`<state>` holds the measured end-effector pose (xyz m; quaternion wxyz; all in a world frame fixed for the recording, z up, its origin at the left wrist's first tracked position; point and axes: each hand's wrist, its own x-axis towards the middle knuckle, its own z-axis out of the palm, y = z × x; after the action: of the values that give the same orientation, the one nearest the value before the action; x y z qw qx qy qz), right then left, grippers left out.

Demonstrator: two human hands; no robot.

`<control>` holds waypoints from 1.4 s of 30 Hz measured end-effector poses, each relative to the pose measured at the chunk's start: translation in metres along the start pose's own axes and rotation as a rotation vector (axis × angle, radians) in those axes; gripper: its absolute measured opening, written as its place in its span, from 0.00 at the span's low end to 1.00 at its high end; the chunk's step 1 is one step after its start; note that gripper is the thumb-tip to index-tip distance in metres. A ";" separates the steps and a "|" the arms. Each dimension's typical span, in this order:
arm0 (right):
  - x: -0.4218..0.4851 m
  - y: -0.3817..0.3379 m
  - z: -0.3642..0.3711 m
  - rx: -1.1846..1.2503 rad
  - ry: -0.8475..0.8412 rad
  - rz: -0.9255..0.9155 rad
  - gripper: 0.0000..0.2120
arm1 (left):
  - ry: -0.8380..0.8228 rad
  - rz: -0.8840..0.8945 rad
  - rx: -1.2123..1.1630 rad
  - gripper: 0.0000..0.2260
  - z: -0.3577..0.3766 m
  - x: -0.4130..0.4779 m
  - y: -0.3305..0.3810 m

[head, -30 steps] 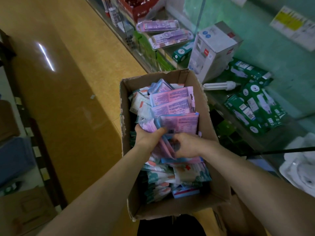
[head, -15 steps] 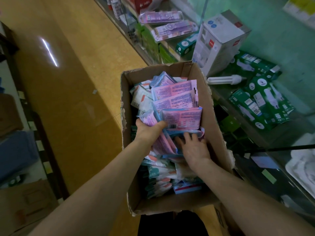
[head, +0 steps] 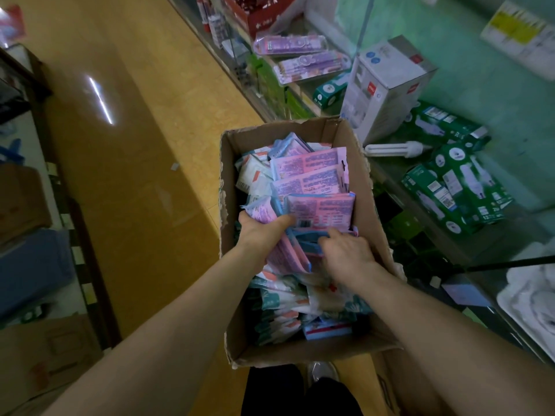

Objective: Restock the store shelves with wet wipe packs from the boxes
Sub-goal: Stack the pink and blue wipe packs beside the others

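Pink wet wipe packs [head: 312, 175] fill the far half of the cardboard box [head: 300, 352]. They lie flat and overlapping, printed faces up, with a white tab at one end. Teal-and-white packs [head: 282, 307] sit jumbled in the near half.

We see the left hand [head: 258, 232] clamped on a bundle of pink packs [head: 285, 250] tipped on edge, thumb across the top. Our guess is that it pins the gathered ones together so these glossy, soft pouches can't slide apart.

The right hand [head: 345, 253] reaches in just beside that bundle, forefinger stretched forward over blue-edged packs. Its other fingertips are buried among them, so we cannot tell whether they've closed on anything.

The box stands close beside the shelf [head: 387, 172], handy for loading. On the shelf lie green bulb boxes [head: 450, 187], a bare lamp tube [head: 396, 149] and a white carton [head: 387, 85].
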<state>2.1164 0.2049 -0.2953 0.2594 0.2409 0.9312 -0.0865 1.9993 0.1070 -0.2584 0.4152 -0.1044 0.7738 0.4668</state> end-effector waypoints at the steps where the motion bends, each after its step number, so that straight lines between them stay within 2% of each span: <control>1: -0.004 0.002 -0.008 0.024 0.004 -0.008 0.15 | 0.008 0.002 0.004 0.37 -0.002 -0.004 0.002; 10: -0.049 0.006 -0.111 0.243 0.251 -0.076 0.13 | 0.057 0.097 -0.052 0.41 -0.023 -0.067 0.061; 13: -0.063 -0.001 -0.159 0.297 0.317 -0.131 0.14 | 0.055 0.160 -0.093 0.18 -0.039 -0.105 0.090; 15: -0.077 -0.009 -0.193 0.305 0.363 -0.157 0.15 | 0.051 0.206 -0.105 0.13 -0.052 -0.129 0.108; 19: -0.111 -0.035 -0.255 0.308 0.442 -0.241 0.14 | 0.070 0.284 -0.127 0.22 -0.089 -0.183 0.142; 24: -0.156 -0.081 -0.308 0.293 0.484 -0.399 0.13 | 0.174 0.346 -0.121 0.32 -0.140 -0.241 0.155; 31: -0.209 -0.154 -0.341 0.276 0.466 -0.600 0.15 | 0.304 0.387 -0.166 0.34 -0.216 -0.312 0.134; 35: -0.239 -0.206 -0.351 0.286 0.455 -0.748 0.13 | 0.362 0.386 -0.214 0.49 -0.268 -0.349 0.111; 36: -0.248 -0.220 -0.352 0.284 0.455 -0.789 0.12 | 0.381 0.384 -0.225 0.47 -0.280 -0.363 0.105; 39: -0.281 -0.263 -0.355 0.276 0.458 -0.901 0.12 | 0.516 0.414 -0.217 0.28 -0.313 -0.411 0.086; 42: -0.322 -0.308 -0.354 0.292 0.447 -1.008 0.14 | 0.605 0.403 -0.195 0.27 -0.351 -0.456 0.059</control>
<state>2.0494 -0.0917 0.1858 -0.0534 -0.1872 0.9417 -0.2744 2.0647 -0.2479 0.1932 0.0558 -0.1223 0.8185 0.5586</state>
